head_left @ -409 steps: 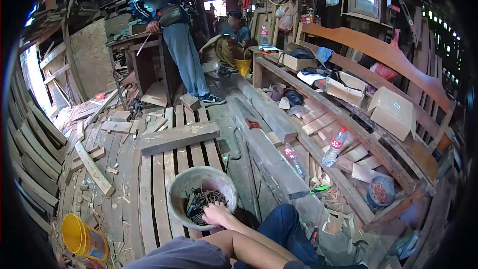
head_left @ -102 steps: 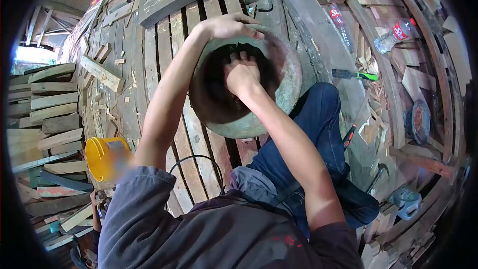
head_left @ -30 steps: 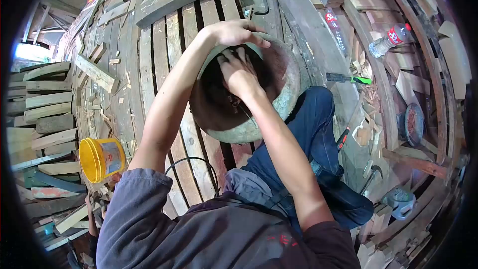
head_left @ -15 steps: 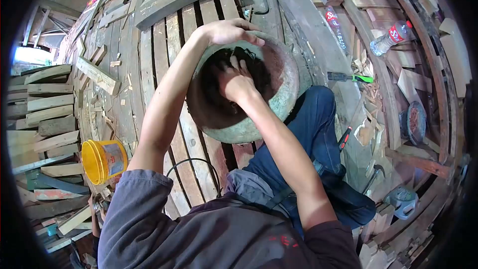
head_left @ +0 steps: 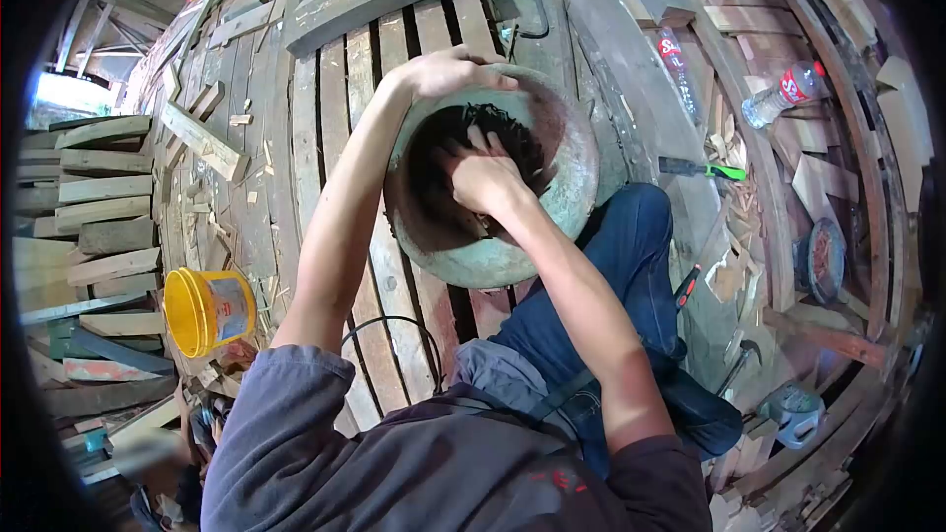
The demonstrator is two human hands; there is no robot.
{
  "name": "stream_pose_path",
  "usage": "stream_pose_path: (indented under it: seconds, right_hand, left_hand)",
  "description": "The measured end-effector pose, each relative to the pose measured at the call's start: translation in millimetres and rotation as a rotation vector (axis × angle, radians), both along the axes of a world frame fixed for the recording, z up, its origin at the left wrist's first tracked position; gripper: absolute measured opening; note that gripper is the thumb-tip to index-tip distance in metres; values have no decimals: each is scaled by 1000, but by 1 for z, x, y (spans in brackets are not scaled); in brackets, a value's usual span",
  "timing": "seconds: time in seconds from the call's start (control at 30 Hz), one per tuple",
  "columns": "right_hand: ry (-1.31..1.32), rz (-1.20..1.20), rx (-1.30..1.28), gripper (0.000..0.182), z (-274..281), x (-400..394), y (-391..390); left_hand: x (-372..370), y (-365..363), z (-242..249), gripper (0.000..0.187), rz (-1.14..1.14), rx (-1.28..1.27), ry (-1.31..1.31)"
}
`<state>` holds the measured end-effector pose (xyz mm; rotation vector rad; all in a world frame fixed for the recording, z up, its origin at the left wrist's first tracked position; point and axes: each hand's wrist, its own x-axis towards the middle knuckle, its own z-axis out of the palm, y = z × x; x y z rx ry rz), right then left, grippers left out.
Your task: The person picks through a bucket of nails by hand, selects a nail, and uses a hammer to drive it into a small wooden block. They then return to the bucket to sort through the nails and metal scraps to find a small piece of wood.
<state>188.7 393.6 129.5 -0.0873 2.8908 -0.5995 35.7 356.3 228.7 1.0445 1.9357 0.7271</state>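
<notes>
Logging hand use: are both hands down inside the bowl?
No, only the right hand is inside; the left hand rests on the rim of the bowl.

Dim edges, bright left opening

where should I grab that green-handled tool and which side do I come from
Probably best by the green handle, from above right: it appears to lie flat, handle toward the right, dark end pointing left toward the bowl.
</notes>
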Motion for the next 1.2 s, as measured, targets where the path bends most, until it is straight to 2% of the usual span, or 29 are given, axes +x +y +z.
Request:
stream_pose_path:
  seconds: [0.1, 0.2, 0.23, 0.27, 0.3, 0.37, 0.4, 0.53, 0.63, 0.73, 0.77, 0.87, 1.0, 1.13, 1.2]
  right_hand:
    - [58, 85, 14, 55, -7, 3, 3]
    - [129, 128, -144, 50, -2, 13, 7]
    - [250, 132, -145, 48, 5, 21, 9]
    - [372, 139, -145, 47, 17, 36, 7]
    - [492, 150, -147, 46, 25, 50, 5]
    - [541, 92, -241, 42, 31, 74, 4]
    - [562, 65, -293, 40, 33, 86, 3]
    - [560, -140, -250, 34, 21, 104, 10]
    - [550, -166, -316, 31, 13, 99, 9]
    - [543, -120, -261, 31, 15, 93, -8]
    - [533, -130, -269, 30, 16, 92, -7]
    - [472, -111, -357, 29, 12, 93, 5]
    - [447, -85, -301, 29, 10, 96, 3]
    - [470, -149, -312, 34, 15, 95, -2]
    - [602, -325, -248, 42, 12, 97, -8]
  left_hand:
    - [7, -16, 8, 68, 82, -28, 38]
    - [28, -44, 17, 63, 219, 1, 7]
    - [26, -54, 19, 61, 262, 18, -10]
    - [-1, -75, -32, 54, 275, 131, -46]
    - [-1, -83, -30, 51, 293, 156, -89]
    - [6, -100, -19, 47, 342, 205, -172]
    - [12, -104, -14, 36, 478, 192, -141]
    - [3, -147, -41, 40, 769, 249, -115]
    - [31, -198, -82, 41, 1055, 369, -325]
    - [62, -215, -82, 43, 1130, 452, -314]
    - [71, -211, -73, 42, 1175, 413, -232]
    - [67, -215, -82, 39, 1193, 425, -259]
    - [65, -213, -83, 37, 1158, 459, -248]
    - [63, -217, -86, 36, 1129, 436, -196]
    - [63, -217, -88, 37, 1104, 487, -197]
